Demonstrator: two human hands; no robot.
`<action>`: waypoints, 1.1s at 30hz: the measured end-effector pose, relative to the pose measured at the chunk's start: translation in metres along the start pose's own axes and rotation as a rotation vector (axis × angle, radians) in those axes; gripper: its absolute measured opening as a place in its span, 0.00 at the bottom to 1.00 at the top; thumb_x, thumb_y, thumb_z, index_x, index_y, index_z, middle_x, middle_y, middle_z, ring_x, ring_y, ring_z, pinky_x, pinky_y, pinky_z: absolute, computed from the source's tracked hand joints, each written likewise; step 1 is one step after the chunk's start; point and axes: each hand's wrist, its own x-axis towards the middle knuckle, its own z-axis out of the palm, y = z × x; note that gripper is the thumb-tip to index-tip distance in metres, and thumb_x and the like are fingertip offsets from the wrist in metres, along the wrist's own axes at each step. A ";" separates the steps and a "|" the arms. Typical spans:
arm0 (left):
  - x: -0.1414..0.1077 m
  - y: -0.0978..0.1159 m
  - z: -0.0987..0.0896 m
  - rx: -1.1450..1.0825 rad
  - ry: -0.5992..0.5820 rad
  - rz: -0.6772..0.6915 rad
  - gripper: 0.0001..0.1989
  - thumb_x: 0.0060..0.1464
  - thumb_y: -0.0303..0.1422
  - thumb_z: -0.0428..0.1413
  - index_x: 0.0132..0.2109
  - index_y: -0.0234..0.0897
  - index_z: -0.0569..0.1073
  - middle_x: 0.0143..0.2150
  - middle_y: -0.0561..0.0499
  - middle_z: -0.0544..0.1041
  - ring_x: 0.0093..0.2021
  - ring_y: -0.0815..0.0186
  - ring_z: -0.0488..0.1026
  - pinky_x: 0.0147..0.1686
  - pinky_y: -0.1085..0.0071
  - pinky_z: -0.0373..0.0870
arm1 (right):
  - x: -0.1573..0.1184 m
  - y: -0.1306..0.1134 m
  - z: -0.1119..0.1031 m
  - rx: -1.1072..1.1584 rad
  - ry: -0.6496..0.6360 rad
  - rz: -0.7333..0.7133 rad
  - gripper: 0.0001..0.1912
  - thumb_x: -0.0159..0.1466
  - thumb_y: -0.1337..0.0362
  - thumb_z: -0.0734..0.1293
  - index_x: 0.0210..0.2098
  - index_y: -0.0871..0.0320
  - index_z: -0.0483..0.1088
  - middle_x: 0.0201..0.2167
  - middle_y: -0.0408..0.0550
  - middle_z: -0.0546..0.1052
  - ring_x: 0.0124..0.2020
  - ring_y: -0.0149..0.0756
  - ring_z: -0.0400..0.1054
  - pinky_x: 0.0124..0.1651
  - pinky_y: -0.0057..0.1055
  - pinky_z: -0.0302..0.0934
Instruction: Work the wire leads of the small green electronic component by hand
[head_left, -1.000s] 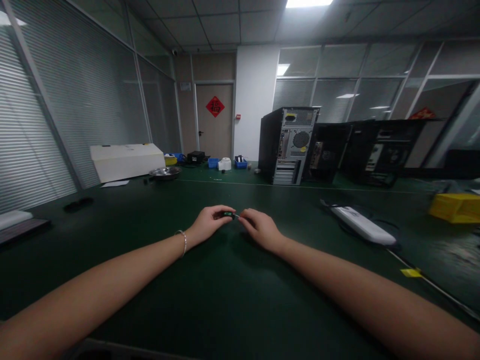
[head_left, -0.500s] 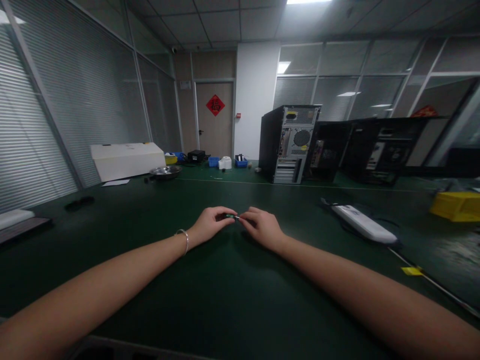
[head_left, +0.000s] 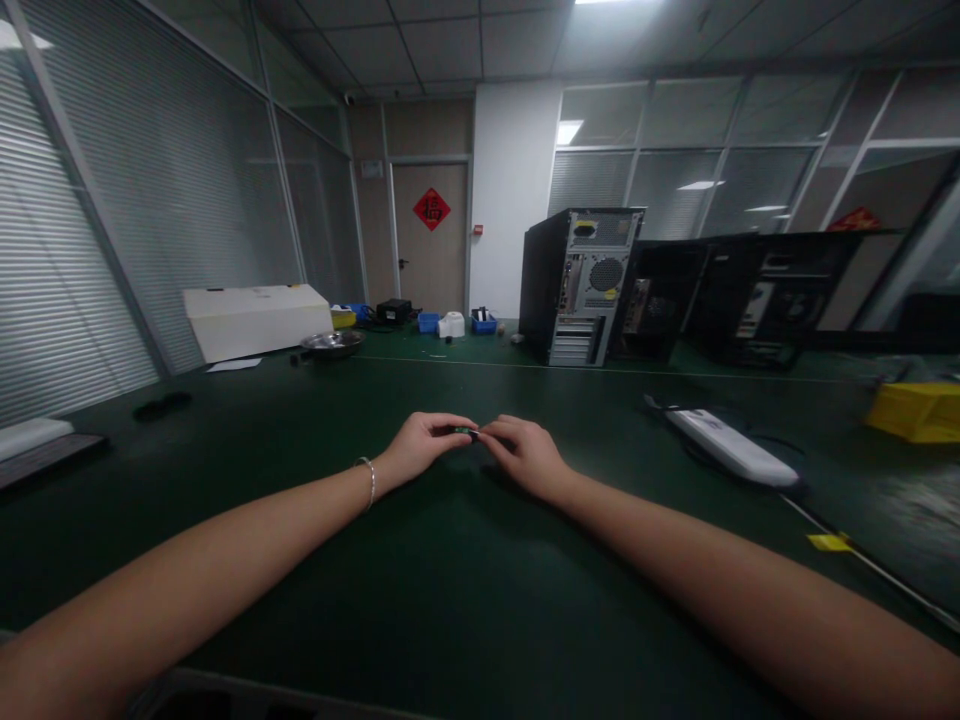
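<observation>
Between the thumb and fingers of my left hand [head_left: 421,445] is a small green piece [head_left: 464,431] that looks like a little circuit board, mostly covered by the fingers. My right hand [head_left: 529,456] pinches a tiny piece with a pale, shiny tip [head_left: 475,434], right at the board's end. Whether the two pieces are joined I cannot tell. Both hands are closed, fingertips almost meeting, low over the dark green tabletop [head_left: 450,560].
A white power strip [head_left: 731,447] with a cable lies to the right, near a yellow bin [head_left: 916,412]. Computer towers [head_left: 585,287] stand behind. Far left are a metal bowl [head_left: 331,344] and a white box [head_left: 259,322]; small blue bins [head_left: 484,326] sit at the back.
The pale tip between my fingertips shows less than before, and the hands are slightly closer together. Otherwise both hands keep nearly the same place; the view has shifted a little.
</observation>
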 end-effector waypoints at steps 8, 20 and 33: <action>0.001 0.003 0.004 -0.075 0.042 -0.070 0.13 0.50 0.30 0.58 0.45 0.35 0.76 0.43 0.45 0.78 0.43 0.61 0.74 0.45 0.64 0.69 | 0.002 0.002 0.003 0.009 0.013 0.009 0.12 0.66 0.60 0.57 0.38 0.55 0.71 0.33 0.46 0.72 0.35 0.33 0.65 0.36 0.27 0.56; 0.000 -0.001 0.007 -0.269 -0.031 -0.169 0.17 0.54 0.29 0.55 0.52 0.35 0.71 0.50 0.44 0.75 0.47 0.62 0.73 0.51 0.61 0.66 | 0.002 0.002 0.004 0.039 0.015 -0.028 0.11 0.66 0.62 0.57 0.38 0.56 0.71 0.34 0.46 0.72 0.35 0.33 0.65 0.38 0.28 0.57; 0.001 -0.003 0.006 -0.321 -0.098 -0.169 0.18 0.46 0.25 0.61 0.47 0.34 0.71 0.37 0.50 0.76 0.38 0.67 0.74 0.42 0.66 0.71 | 0.001 0.001 0.002 0.055 0.007 -0.062 0.12 0.66 0.62 0.57 0.36 0.57 0.70 0.32 0.46 0.70 0.34 0.32 0.64 0.38 0.27 0.56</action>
